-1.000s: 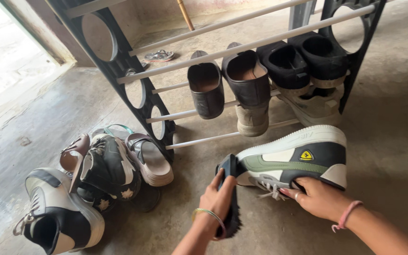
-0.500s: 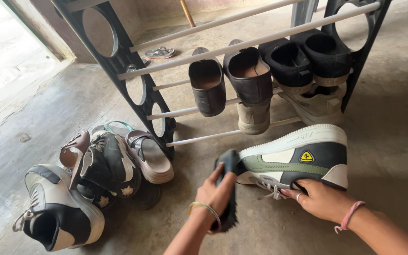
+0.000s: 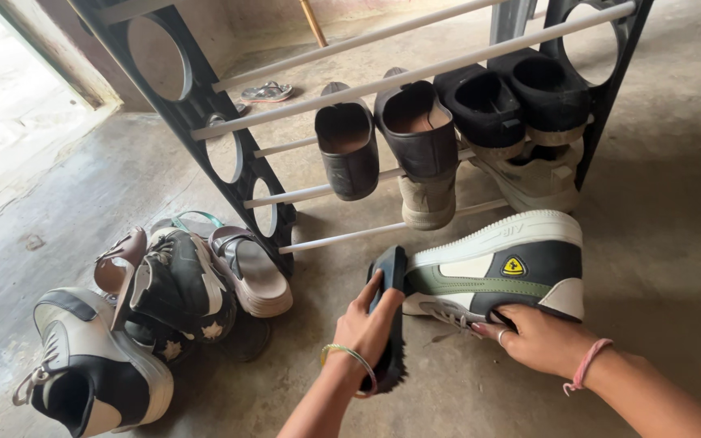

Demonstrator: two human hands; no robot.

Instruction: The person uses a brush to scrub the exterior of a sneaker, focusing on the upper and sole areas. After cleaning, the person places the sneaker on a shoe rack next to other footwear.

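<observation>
Shoe rack (image 3: pixel 204 122) with dark shoes (image 3: pixel 349 150); piled footwear (image 3: pixel 180 284) beside

Smooth, leather-like panels are showing on the sneaker (image 3: pixel 501 272) above a matt rubber sole; the brush (image 3: pixel 391 324) is looking like black plastic; the concrete floor (image 3: pixel 675 235) is appearing rough and dull

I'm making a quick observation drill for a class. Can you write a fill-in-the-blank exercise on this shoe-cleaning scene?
1. The left hand holds a black ____.
2. The right hand steadies a sneaker lying on its ____.
3. The shoe rack has white bars and ____ end panels.
4. The right wrist wears a ____ band.

Missing words: brush; side; black; pink
</observation>
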